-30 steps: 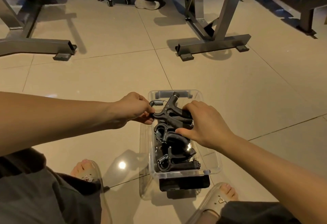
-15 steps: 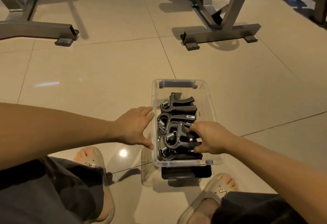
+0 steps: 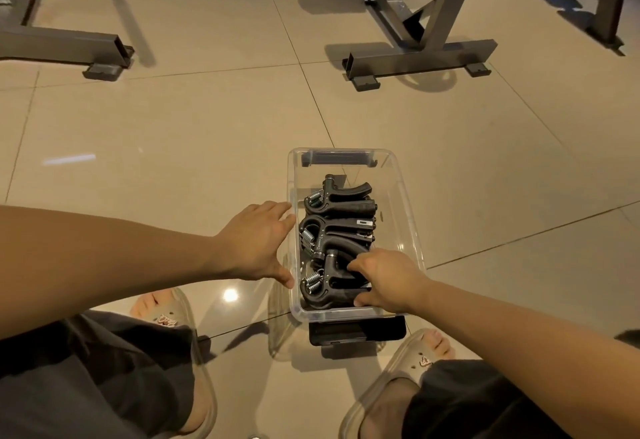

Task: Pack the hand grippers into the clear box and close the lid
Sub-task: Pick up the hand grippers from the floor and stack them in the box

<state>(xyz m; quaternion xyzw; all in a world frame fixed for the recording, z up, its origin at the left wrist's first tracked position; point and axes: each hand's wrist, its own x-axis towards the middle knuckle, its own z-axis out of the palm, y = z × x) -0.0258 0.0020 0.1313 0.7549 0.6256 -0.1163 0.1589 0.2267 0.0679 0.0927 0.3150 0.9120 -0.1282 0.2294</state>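
Glossy beige tile floor (image 3: 173,127); clear box (image 3: 410,230) sits on it, steel frame feet (image 3: 415,62) beyond.

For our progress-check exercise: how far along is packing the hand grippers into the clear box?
Done: several hand grippers lie in the clear box. In hand: the right hand grips the nearest gripper inside, and the left hand presses flat on the box's left wall. Left: the box's top is open, so closing it remains.
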